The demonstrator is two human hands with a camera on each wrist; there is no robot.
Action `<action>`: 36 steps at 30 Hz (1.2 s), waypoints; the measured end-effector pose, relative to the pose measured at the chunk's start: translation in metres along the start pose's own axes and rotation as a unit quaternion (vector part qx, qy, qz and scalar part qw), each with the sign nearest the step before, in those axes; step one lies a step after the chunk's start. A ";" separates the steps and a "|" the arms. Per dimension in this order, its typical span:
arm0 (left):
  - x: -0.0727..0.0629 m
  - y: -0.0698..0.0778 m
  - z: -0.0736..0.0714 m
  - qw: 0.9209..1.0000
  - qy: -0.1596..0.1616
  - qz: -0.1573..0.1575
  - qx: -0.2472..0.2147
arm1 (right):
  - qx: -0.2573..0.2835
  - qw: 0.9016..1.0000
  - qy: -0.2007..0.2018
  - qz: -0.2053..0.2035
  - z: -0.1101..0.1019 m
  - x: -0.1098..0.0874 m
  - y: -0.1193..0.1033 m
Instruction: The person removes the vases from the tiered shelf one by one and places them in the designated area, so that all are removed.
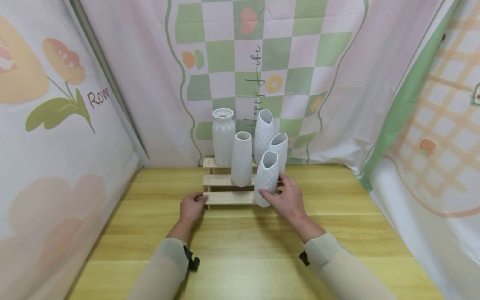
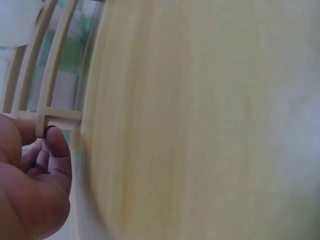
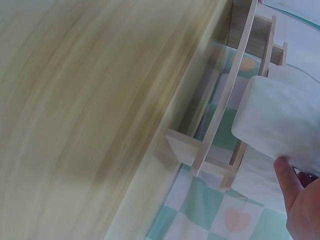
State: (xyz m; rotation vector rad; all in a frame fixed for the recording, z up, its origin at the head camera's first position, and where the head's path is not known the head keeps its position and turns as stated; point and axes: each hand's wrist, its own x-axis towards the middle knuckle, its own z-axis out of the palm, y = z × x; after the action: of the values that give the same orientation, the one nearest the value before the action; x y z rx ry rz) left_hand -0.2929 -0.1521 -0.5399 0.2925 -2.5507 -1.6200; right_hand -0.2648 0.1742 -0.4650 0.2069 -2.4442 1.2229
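A small three-tier wooden stand [image 1: 228,198] carries several white vases. My left hand [image 1: 192,207] pinches the left end of its lowest step, seen closer as the wooden slat [image 2: 59,65] in the left wrist view. My right hand [image 1: 288,198] grips a white textured vase [image 1: 267,179] with a slanted mouth, thumb in front. That vase is upright at the lowest step's right end; its base [image 3: 250,112] appears apart from the slat in the right wrist view. Behind it are a second slant-mouthed vase [image 1: 282,146], partly hidden, and a taller one [image 1: 264,133].
A straight vase [image 1: 242,162] stands on the middle step, and a vase with a scalloped rim [image 1: 223,139] on the top step. The stand rests on a wood-grain table [image 1: 232,254], near the printed curtain [image 1: 247,75] behind.
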 end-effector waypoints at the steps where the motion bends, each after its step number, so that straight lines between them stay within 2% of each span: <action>1: 0.000 0.000 0.000 1.000 0.000 0.000 0.000 | 0.001 1.000 0.000 0.002 -0.001 0.000 0.001; 18: 0.001 0.001 -0.001 1.000 0.003 0.010 0.012 | 0.002 1.000 0.019 0.001 -0.019 -0.003 0.010; 36: 0.000 0.000 0.000 1.000 0.003 0.009 0.017 | -0.027 0.999 0.034 0.007 -0.036 -0.004 0.026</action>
State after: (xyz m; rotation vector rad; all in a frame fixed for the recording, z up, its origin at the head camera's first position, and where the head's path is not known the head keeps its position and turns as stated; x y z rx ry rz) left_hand -0.2932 -0.1525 -0.5401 0.2758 -2.5699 -1.5692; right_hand -0.2592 0.2189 -0.4662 0.1307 -2.4209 1.1508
